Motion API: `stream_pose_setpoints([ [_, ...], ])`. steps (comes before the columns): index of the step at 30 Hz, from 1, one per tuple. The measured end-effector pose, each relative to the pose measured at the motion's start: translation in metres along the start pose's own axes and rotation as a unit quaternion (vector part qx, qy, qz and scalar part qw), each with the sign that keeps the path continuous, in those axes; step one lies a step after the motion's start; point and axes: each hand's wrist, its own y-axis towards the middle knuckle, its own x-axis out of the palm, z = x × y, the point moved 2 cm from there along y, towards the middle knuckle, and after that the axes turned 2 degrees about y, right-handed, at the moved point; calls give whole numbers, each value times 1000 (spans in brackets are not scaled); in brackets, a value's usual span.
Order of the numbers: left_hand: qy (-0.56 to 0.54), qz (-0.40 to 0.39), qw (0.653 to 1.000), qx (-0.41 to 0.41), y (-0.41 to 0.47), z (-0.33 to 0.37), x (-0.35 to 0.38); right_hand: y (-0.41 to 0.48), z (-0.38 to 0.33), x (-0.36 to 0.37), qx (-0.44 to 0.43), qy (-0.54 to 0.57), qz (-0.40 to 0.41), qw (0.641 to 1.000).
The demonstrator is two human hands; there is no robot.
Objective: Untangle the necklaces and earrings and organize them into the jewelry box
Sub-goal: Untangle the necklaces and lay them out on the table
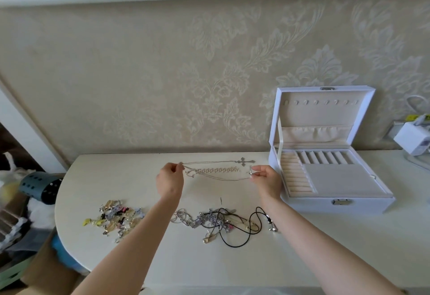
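A thin chain necklace (pixel 218 177) is stretched between my hands at the back of the table. My left hand (pixel 169 181) pinches its left end and my right hand (pixel 265 178) pinches its pendant end. Just behind it lie a pearl strand (pixel 217 169) and a chain with a cross pendant (pixel 244 161), both laid out straight. A tangle of necklaces and black cords (pixel 221 221) sits nearer me, with a pile of earrings (pixel 114 218) to its left. The white jewelry box (pixel 337 199) stands open at the right, its compartments bare.
A small needle-like pin (pixel 221 200) lies between the hands and the tangle. White chargers and cables (pixel 411 138) sit behind the box at the far right. Off the table's left edge are a dark teal holder (pixel 40 185) and cluttered boxes.
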Motion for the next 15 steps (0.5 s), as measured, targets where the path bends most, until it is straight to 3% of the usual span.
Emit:
stream_pose_setpoints([
  [7, 93, -38, 995, -25, 22, -25, 12, 25, 13, 7, -56, -177, 27, 982],
  [15, 168, -19, 986, -1, 27, -31, 8, 29, 15, 11, -135, -320, 14, 938],
])
